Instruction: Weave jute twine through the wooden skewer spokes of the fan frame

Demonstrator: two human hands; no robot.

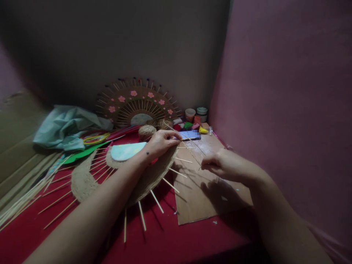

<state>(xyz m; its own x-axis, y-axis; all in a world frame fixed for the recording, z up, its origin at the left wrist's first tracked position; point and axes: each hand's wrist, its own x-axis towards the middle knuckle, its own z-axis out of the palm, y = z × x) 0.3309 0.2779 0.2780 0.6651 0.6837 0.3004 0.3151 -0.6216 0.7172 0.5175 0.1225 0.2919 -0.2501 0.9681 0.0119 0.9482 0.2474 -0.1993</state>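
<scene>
A round woven jute piece (85,179) with thin wooden sticks radiating from its rim lies on the red cloth (170,238). A pale blue-green disc (126,151) sits at its middle. My left hand (161,142) rests on the far rim of the piece, fingers pinched on a stick and the jute there. My right hand (220,165) hovers over the cardboard sheet (203,190) to the right, fingers closed as if pinching a thin strand; what it holds is too small to make out.
A finished fan-shaped piece with pink flowers (137,104) leans on the back wall. A jute twine ball (147,132), a phone (189,135), small cups (196,114), coloured bits, green paper (82,154), a teal cloth (66,126) and loose sticks (22,198) lie around.
</scene>
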